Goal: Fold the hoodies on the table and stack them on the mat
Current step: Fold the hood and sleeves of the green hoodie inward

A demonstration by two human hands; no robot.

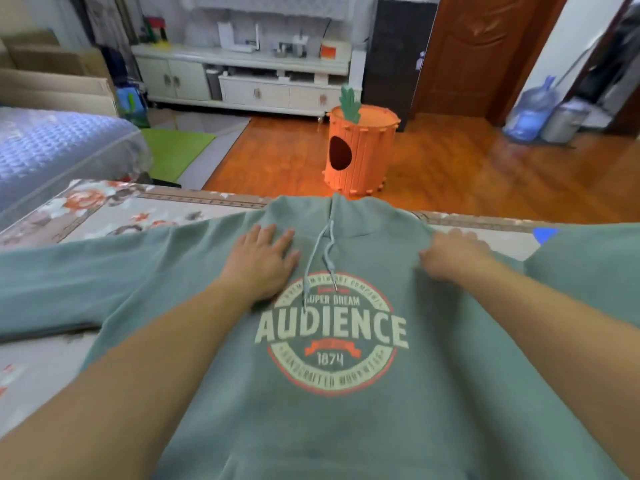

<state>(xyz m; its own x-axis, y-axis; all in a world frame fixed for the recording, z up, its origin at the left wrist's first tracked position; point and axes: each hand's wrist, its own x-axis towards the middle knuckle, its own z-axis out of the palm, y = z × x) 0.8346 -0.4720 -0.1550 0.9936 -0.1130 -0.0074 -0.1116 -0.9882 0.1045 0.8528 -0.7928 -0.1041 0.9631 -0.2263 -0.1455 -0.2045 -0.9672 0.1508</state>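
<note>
**Green hoodie spread flat, both hands up at the chest**

On the counter (114,209), covered in a floral cloth of grey, white and orange, lies a sage-green fleece hoodie (346,427), front side up, its round print reading "AUDIENCE" and "1874" facing the camera. Its hood (346,209) points away toward the counter's far edge, and two pale drawstrings (320,258) trail down onto the top of the print.

Left hand (261,261) — flat on the cloth just left of the drawstrings, fingers straight and spread, the grip released, palm pressing the chest of the hoodie. Right hand (450,254) sits at the shoulder on the other side of the drawstrings; its fingers look bent into the fabric, but the picture is blurred there and I cannot tell whether that grip is clenched on the cloth or merely resting.

One sleeve (69,282) stretches out wide to the left across the counter. At the right edge — more sage-green fabric (588,271), though whether it is the other sleeve or a second garment I cannot tell.

Beyond the counter stands an orange carrot-shaped felt house (360,150) with a dark round opening, on a glossy wooden floor (467,174). A white low cabinet (242,81) runs along the far wall, a blue quilted bed (52,147) sits to the left, and a blue water jug (531,109) stands near the brown door (485,50).
</note>
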